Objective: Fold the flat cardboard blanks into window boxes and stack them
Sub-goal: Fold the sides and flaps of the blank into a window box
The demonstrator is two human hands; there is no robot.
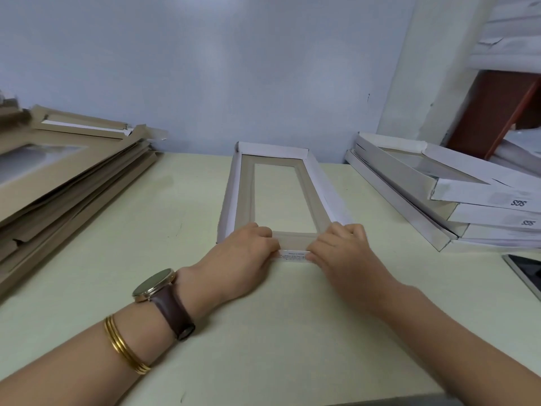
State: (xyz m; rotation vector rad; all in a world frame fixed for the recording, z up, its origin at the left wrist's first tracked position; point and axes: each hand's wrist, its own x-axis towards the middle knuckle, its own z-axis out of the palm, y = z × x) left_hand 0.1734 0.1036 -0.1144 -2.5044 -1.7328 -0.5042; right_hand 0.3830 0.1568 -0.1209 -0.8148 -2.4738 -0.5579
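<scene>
A long white window box [234,183] lies on the table in front of me, its brown inside facing up around a clear window. Its far wall and both long side walls stand up. My left hand [243,256] and my right hand [342,253] grip the near end wall, fingers curled over its top edge. Between the hands shows the white near flap [294,255] with small print. A pile of flat brown blanks [67,177] lies at the left. Folded white window boxes [456,186] are stacked at the right.
The pale green table [263,332] runs up to a light blue wall. A dark tablet or phone [524,273] lies at the right table edge. White stacked material and a red-brown board stand behind the folded boxes at the upper right.
</scene>
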